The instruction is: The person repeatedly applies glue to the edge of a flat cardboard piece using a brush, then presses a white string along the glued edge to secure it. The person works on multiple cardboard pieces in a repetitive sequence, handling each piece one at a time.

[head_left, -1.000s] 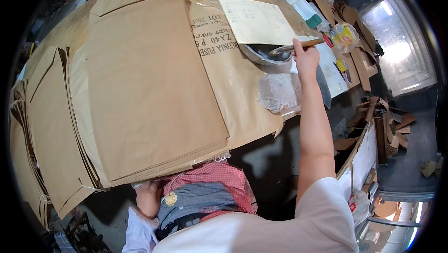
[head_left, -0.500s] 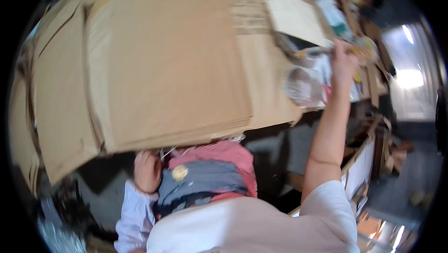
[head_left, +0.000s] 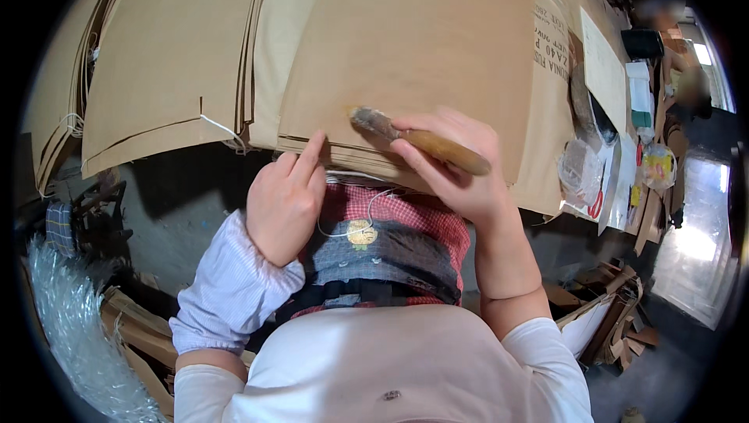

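Note:
My right hand [head_left: 459,166] grips a wooden-handled brush [head_left: 421,140]. Its bristles rest on the near edge of a stack of brown paper sheets [head_left: 413,49] in front of me. My left hand [head_left: 285,198] sits at the same edge, with its index finger pressing on the sheet corner just left of the brush. A white string [head_left: 351,216] hangs below the stack's edge, between my two hands.
More stacks of brown paper [head_left: 172,56] lie to the left, one tied with white string. At the right stand a dark bowl [head_left: 587,107], a crumpled plastic bag [head_left: 581,173], red-handled scissors [head_left: 597,203] and white papers [head_left: 605,72]. Clear plastic wrap [head_left: 70,329] and cardboard scraps [head_left: 608,322] lie on the floor.
My right hand has brought the brush back from the bowl at the far right to the near edge of the stack. My left hand has come up from my lap to the sheet edge.

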Motion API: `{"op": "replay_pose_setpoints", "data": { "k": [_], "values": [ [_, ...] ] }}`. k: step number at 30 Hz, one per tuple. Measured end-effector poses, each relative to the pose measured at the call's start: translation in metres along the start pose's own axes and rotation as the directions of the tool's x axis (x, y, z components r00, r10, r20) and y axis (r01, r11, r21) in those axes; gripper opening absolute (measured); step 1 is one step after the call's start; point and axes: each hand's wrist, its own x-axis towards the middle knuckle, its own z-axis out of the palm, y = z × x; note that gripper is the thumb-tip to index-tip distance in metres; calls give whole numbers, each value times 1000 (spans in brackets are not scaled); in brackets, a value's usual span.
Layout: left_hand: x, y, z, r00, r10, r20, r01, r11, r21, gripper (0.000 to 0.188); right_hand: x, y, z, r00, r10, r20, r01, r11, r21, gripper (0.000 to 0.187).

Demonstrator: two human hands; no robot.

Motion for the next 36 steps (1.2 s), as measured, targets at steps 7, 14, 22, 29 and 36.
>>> {"op": "replay_pose_setpoints", "data": {
  "k": [7,14,22,29,36],
  "values": [
    [2,-3,16,999,0,42,-3,998,63,12,-1,-14,3,989,147,-11,-146,989,28,11],
    [4,-2,16,998,-17,54,16,999,30,12,-13,2,-3,857,501,-121,-471,857,210,10],
    [7,0,16,994,-56,96,58,998,-19,12,-70,46,-72,775,506,-378,-618,732,-289,21],
    [13,4,13,990,-65,124,66,998,-8,9,-81,50,-100,643,551,-533,-650,760,2,18],
    [14,10,6,998,-47,47,52,993,-106,4,-171,110,-193,643,206,-737,-581,759,-295,20]
  ]
}}
